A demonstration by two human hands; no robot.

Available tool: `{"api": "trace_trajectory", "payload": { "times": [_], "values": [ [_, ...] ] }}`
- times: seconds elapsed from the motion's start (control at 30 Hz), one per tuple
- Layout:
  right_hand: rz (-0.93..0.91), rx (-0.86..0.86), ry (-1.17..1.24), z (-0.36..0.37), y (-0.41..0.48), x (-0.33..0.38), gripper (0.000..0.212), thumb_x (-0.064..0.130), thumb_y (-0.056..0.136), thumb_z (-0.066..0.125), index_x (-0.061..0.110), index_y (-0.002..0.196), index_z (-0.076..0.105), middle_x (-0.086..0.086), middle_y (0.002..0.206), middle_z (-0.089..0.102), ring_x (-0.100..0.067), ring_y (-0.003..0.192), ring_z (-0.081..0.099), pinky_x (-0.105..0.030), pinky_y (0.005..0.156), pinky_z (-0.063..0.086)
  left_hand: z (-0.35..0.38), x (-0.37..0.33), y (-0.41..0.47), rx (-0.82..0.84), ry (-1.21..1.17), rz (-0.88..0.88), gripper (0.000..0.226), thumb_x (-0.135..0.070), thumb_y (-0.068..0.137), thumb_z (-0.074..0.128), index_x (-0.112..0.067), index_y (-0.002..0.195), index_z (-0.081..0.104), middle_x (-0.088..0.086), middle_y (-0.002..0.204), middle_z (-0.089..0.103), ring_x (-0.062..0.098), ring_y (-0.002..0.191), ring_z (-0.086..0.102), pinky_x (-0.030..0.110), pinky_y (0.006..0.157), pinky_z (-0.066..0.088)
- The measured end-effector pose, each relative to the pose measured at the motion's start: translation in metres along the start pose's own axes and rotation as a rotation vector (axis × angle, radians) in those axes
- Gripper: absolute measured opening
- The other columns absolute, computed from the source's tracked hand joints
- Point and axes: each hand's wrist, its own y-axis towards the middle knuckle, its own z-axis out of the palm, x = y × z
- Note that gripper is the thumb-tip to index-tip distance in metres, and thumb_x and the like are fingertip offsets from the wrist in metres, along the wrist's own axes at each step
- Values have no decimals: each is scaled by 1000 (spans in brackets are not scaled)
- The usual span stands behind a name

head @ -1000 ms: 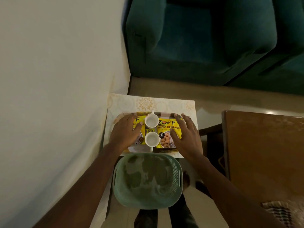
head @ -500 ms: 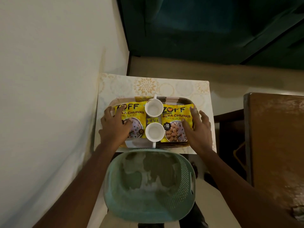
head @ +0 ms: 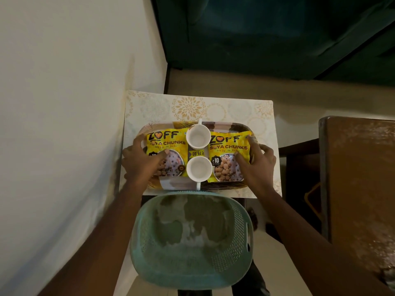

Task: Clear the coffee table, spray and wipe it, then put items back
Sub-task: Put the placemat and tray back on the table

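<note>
A patterned tray [head: 222, 126] sits on a small table with a floral cream cover [head: 188, 106]. On the tray lie two yellow soya chunk packets, one left [head: 168, 142] and one right [head: 228, 144], with two white cups between them, one far [head: 197, 137] and one near [head: 199, 168]. My left hand [head: 141, 161] grips the tray's left end, thumb over the left packet. At the tray's right end my right hand [head: 256, 165] holds on, thumb resting on the right packet.
A pale green perforated basket [head: 192, 272] sits just below the tray, close to me. A white wall [head: 64, 103] runs along the left. A dark teal sofa [head: 277, 33] stands beyond the table. A brown wooden table [head: 361, 178] is at the right.
Both hands slid outward from the packets' middles to the tray's two ends. The view moved closer and lower over the tray.
</note>
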Motion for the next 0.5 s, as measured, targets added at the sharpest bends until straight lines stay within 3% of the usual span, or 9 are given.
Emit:
{"api": "trace_trajectory", "payload": {
  "times": [0.17,0.5],
  "values": [
    [2,-26,24,0,1,2,62,37,92,65,35,149,40,-12,147,35,-29,136,27,-41,106,29,-6,-2,4,-14,-31,37,74,-43,67,85,-37,133,53,16,132,43,36,122,49,48,100,46],
    [-2,-108,82,-22,14,-4,63,36,90,68,35,147,43,-13,142,38,-29,132,30,-35,101,28,-10,-33,-8,-40,-9,180,72,-42,70,82,-36,135,53,18,128,45,37,117,51,48,100,45]
  ]
}}
